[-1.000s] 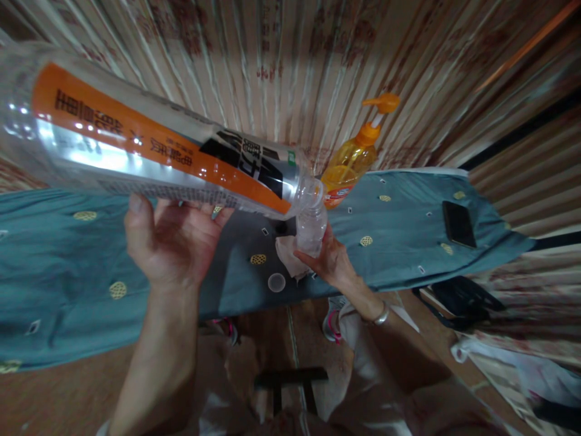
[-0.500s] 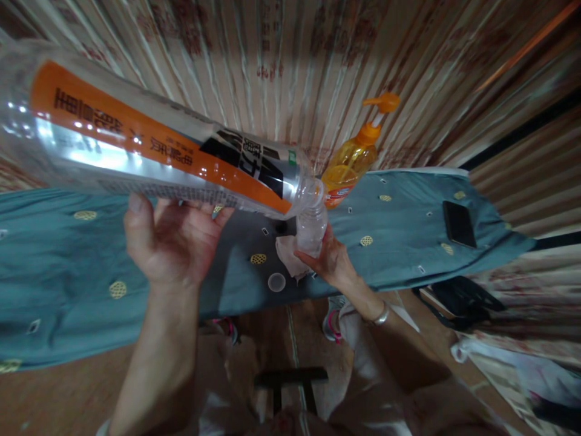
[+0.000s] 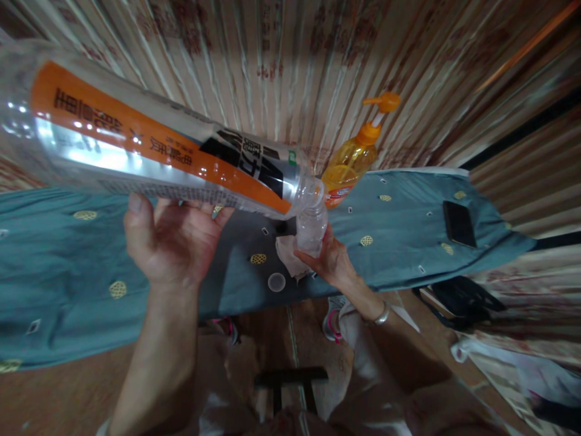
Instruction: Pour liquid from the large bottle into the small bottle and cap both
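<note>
My left hand (image 3: 177, 242) supports a large clear plastic bottle (image 3: 167, 145) from beneath, its fingers partly hidden behind it. This bottle has an orange, silver and black label and lies tilted, neck down to the right. Its mouth meets the top of a small clear bottle (image 3: 311, 227), which stands nearly upright. Around the lower part of that small bottle my right hand (image 3: 333, 257) is closed. Just behind the two necks is an orange pump bottle (image 3: 349, 166) holding yellow-orange liquid. A pale crumpled cloth or tissue (image 3: 289, 257) lies beside the small bottle.
A green cloth with pineapple prints (image 3: 399, 224) covers the long table. On it are a small round clear lid (image 3: 276, 282) and, at the right, a dark flat phone-like object (image 3: 459, 224). Patterned curtains (image 3: 272, 66) hang behind. A black bag (image 3: 463, 300) sits low at the right.
</note>
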The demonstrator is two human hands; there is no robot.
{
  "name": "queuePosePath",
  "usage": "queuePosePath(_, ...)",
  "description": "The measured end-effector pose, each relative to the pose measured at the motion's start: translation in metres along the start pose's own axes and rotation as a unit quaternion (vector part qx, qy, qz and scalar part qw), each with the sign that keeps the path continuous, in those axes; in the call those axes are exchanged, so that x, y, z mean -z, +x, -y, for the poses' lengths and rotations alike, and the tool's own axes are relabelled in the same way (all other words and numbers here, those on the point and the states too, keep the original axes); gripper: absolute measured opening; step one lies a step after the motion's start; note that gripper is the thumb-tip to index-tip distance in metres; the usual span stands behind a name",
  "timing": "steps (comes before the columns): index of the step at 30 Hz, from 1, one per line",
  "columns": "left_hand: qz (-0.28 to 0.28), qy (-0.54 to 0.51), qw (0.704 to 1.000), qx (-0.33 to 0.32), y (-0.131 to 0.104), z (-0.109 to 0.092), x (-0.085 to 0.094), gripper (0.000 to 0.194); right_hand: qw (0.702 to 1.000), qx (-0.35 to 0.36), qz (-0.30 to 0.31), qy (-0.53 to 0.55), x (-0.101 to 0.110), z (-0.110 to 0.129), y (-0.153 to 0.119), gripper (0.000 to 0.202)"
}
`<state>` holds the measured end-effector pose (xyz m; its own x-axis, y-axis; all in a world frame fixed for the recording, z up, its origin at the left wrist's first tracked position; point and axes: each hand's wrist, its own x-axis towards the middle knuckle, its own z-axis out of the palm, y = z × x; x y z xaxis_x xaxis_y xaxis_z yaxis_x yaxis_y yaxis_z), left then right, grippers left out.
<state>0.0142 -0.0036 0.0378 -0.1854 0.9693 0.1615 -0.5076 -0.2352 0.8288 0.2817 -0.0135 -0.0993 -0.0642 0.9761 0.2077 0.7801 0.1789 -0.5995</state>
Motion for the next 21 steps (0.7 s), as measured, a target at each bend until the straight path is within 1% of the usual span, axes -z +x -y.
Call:
queuePosePath(4,-0.004,-0.016,1.0,-0.001,0.0011,0.0017,0.0009,0.038,1.0,0.017,-0.003,-0.009,0.0009,0.0001,-0.0001,0.108)
queuePosePath(8,-0.012,-0.022,0.999,-0.02,0.0016,0.0034,0.0018,0.04,1.0,0.017,-0.006,-0.014,0.0011,0.0003,0.0,0.107)
queuePosePath(12,0.0,-0.024,1.0,0.0,0.0009,0.002,0.0017,0.038,1.0,0.004,0.0,-0.01,0.0011,0.001,0.0001,0.109)
queuePosePath(21,-0.004,-0.001,1.0,0.001,0.0001,0.0013,0.0019,0.038,1.0,0.02,-0.004,0.001,0.0015,0.0013,0.0001,0.106)
